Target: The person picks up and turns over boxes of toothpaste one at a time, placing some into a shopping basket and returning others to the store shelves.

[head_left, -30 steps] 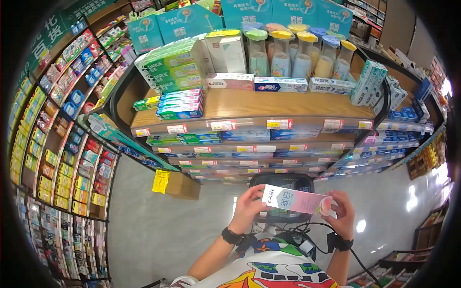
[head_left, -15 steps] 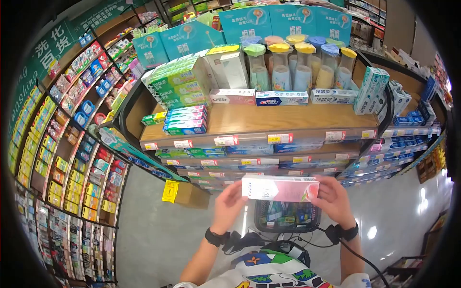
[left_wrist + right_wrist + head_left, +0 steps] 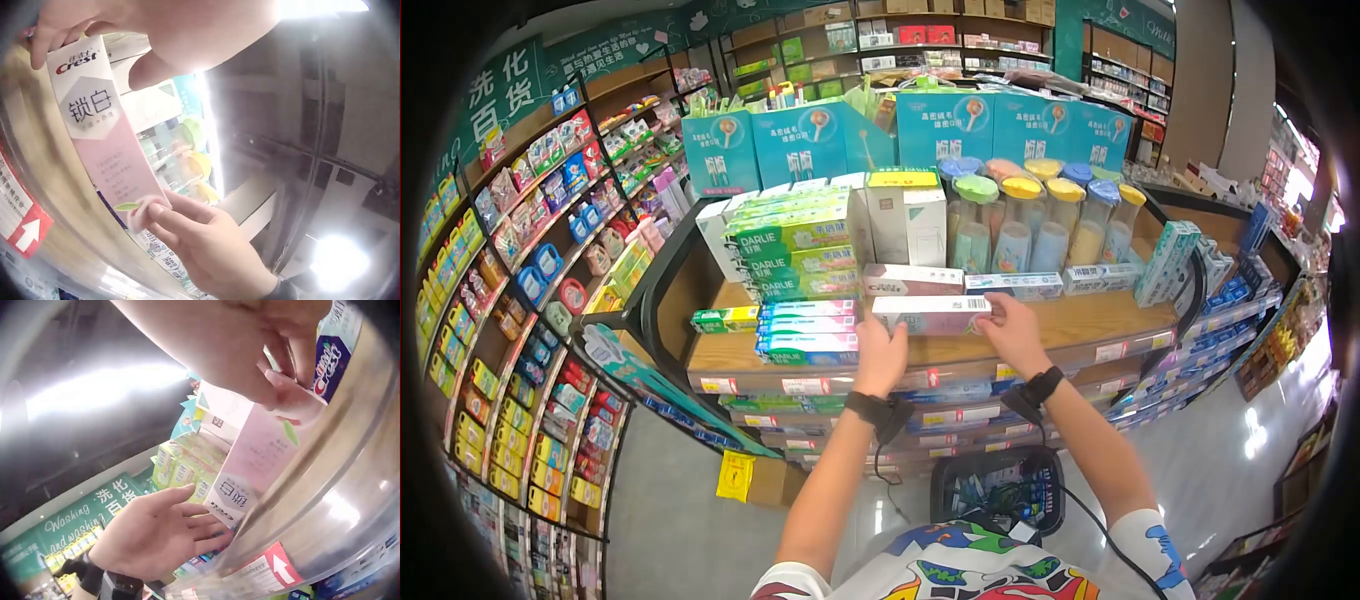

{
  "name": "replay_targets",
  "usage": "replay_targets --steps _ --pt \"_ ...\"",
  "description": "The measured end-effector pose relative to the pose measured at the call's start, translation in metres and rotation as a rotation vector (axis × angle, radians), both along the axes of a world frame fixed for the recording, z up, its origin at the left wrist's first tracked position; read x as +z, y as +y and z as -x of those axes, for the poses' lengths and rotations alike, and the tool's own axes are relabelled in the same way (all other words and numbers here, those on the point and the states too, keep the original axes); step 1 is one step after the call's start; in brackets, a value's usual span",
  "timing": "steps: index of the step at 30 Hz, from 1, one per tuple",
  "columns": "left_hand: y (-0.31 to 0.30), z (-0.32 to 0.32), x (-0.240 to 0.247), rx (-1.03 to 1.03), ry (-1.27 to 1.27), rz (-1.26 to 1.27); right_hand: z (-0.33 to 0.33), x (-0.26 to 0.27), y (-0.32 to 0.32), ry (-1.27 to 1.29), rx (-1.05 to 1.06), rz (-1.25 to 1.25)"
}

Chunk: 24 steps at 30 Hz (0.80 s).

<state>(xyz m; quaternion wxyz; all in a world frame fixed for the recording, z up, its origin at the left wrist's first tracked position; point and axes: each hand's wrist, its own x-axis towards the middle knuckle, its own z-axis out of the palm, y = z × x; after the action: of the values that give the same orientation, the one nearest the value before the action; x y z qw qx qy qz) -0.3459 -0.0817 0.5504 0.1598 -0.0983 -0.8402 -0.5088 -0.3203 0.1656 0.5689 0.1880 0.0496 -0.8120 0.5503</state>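
Observation:
A pink and white Crest toothpaste box [image 3: 930,322] lies lengthwise over the front of the top wooden shelf [image 3: 730,362]. My right hand [image 3: 1015,335] pinches its right end, thumb on the front face in the left wrist view. At the other end is my left hand [image 3: 884,355], its fingers straight and right at the box end in the right wrist view [image 3: 156,534]. Behind the held box sits another pink toothpaste box [image 3: 915,279], in a row with a blue and white box [image 3: 1014,287]. Left of my left hand is a stack of small toothpaste boxes [image 3: 808,335].
Green Darlie boxes [image 3: 795,265] are piled at the shelf's left. Bottles with coloured lids [image 3: 1012,240] stand behind the row. Below, a dark basket [image 3: 1057,490] holds several packages. A carton [image 3: 778,482] is on the floor, and a cable [image 3: 1115,535] hangs by my right arm.
Both hands and the pink box have moved forward from above the basket to the top shelf. My left hand's fingers have straightened at its end. The head view has tilted up.

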Motion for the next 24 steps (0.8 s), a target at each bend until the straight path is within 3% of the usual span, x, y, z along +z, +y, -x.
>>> replay_targets --steps 2,5,6,9,10,14,17,18,20,22,24 --pt "-0.002 0.024 -0.014 -0.024 -0.011 0.083 0.017 -0.011 -0.009 -0.039 -0.058 -0.2" --pt "0.013 0.055 -0.048 0.099 0.071 0.102 0.037 -0.043 -0.018 0.162 -0.059 -0.056" --pt "0.009 0.054 -0.033 0.039 0.013 0.135 0.043 -0.048 -0.016 0.062 -0.035 -0.006" --pt "0.01 0.051 -0.019 0.006 -0.15 0.096 0.049 -0.051 -0.022 0.085 0.021 0.109" --pt "0.012 0.052 -0.022 0.018 -0.144 0.1 0.049 -0.049 -0.023 0.063 -0.007 -0.009" --pt "0.008 0.042 -0.014 -0.017 -0.146 0.11 0.032 -0.041 -0.028 0.052 -0.015 0.041" --pt "0.005 0.038 -0.018 -0.033 -0.127 0.122 -0.007 -0.021 -0.006 0.002 0.041 -0.136" --pt "-0.005 0.039 -0.027 -0.064 -0.031 0.163 -0.027 -0.016 0.007 -0.033 0.047 -0.081" --pt "0.001 0.002 -0.011 -0.161 -0.043 0.008 -0.072 -0.006 0.027 -0.11 0.067 0.043" --pt "0.017 -0.055 0.04 -0.267 -0.187 -0.296 -0.125 0.0 0.047 -0.258 0.064 0.16" --pt "0.025 -0.084 0.029 -0.383 -0.15 -0.398 -0.166 -0.017 0.084 -0.413 0.076 0.183"
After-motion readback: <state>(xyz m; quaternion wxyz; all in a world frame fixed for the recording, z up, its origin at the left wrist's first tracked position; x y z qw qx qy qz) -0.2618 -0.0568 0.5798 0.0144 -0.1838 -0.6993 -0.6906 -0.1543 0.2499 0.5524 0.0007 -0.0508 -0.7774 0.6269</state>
